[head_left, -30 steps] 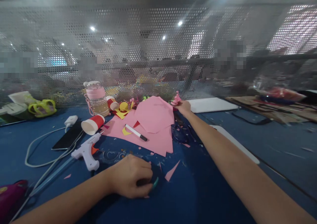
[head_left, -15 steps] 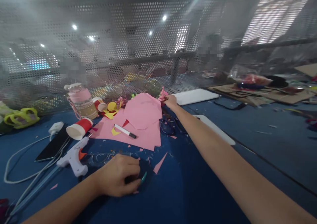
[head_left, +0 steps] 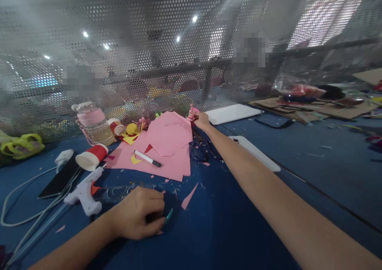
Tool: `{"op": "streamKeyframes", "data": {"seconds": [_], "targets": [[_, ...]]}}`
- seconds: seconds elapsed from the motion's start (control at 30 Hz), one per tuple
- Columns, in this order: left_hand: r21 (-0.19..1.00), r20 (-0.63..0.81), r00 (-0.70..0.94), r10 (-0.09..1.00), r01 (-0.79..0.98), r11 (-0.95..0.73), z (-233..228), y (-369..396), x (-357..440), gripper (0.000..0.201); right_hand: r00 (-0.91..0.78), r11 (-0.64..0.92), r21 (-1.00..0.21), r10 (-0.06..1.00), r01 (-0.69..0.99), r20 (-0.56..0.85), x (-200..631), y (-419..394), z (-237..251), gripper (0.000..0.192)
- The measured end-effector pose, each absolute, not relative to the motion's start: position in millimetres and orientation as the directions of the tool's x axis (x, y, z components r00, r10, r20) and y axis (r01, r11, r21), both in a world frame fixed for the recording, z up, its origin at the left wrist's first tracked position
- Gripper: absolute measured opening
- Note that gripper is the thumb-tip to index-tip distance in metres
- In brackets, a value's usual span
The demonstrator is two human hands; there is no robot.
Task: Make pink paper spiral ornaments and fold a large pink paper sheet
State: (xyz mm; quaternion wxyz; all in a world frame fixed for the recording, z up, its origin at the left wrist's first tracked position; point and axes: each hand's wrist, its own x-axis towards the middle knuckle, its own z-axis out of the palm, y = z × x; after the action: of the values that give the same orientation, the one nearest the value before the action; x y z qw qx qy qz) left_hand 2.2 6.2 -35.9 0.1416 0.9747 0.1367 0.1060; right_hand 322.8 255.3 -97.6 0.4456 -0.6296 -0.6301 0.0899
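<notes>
My left hand rests on the blue table near the front edge, fingers curled over a small dark object with a teal tip. My right arm stretches far across the table, and my right hand is closed on a small pink paper flower at the back. Pink paper sheets lie between the two hands, with a white marker on them. Dark scissors lie beside the right forearm.
A white glue gun, a red paper cup on its side, a phone with a white cable and a pink-lidded bottle stand at the left. A white board and white strip lie right. Perforated metal screen closes the back.
The camera has swung to the right, so everything has shifted left in view. Both hands keep their places, the right one still on the pink flower.
</notes>
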Motion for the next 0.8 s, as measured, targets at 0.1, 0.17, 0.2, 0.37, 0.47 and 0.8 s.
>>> {"op": "streamKeyframes", "data": {"seconds": [0.1, 0.17, 0.2, 0.37, 0.47, 0.8], "targets": [[0.306, 0.162, 0.940, 0.299, 0.240, -0.921, -35.7, 5.4, 1.8, 0.020, 0.196, 0.172, -0.671, 0.878, 0.721, 0.436, 323.3, 255.2, -98.7, 0.027], [0.311, 0.168, 0.939, 0.301, 0.239, -0.920, -35.8, 5.1, 1.9, 0.021, 0.198, 0.171, -0.671, 0.878, 0.722, 0.437, 323.3, 255.2, -99.4, 0.027], [0.313, 0.171, 0.938, 0.300, 0.237, -0.920, -35.9, 5.1, 2.0, 0.021, 0.198, 0.173, -0.671, 0.876, 0.721, 0.439, 323.2, 255.2, -99.6, 0.027], [0.314, 0.158, 0.941, 0.300, 0.240, -0.919, -35.9, 6.2, 3.1, 0.021, 0.202, 0.182, -0.688, 0.876, 0.703, 0.438, 323.0, 255.1, -98.5, 0.026], [0.317, 0.144, 0.942, 0.302, 0.246, -0.916, -35.8, 6.7, 3.0, 0.021, 0.201, 0.188, -0.706, 0.880, 0.683, 0.429, 322.8, 254.7, -97.2, 0.026], [0.297, 0.150, 0.941, 0.302, 0.248, -0.922, -37.3, 6.7, 1.8, 0.020, 0.160, 0.217, -0.730, 0.899, 0.648, 0.409, 320.3, 250.2, -93.5, 0.028]]}}
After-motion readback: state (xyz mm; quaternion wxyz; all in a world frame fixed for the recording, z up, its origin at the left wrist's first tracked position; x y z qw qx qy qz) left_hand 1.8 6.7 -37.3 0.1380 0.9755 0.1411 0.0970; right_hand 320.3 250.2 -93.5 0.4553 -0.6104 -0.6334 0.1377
